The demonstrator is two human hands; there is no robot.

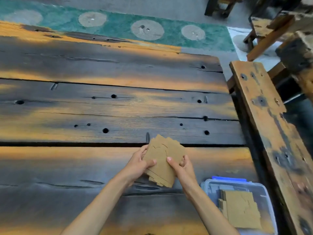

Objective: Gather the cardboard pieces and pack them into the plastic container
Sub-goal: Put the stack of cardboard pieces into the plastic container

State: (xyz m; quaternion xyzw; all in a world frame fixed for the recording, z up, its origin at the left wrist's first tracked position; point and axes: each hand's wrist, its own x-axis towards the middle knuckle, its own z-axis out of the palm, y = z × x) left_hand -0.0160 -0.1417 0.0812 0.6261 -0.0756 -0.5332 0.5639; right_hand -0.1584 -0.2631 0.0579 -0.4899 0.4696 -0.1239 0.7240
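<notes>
Hands are meeting at lower centre of the frame, both gripping one stack of cardboard pieces (163, 159). Left hand (138, 164) is closing on the stack's left edge, thumb on top, other fingers wrapping underneath and mostly hidden. Right hand (182, 168) is pinching the right edge, thumb on top, fingers curled behind the cardboard. Stack is sitting fanned and uneven, edges staggered; piece count is hard to tell. Whether it is touching the wooden table (101, 107) or hovering just above is not clear. Plastic container (264, 189) is sitting at lower right, partly cut off by the bottom edge, blue clip showing on its far rim. More cardboard (240, 209) is lying flat inside it. Wooden bench (264, 116) is running along the right side.
</notes>
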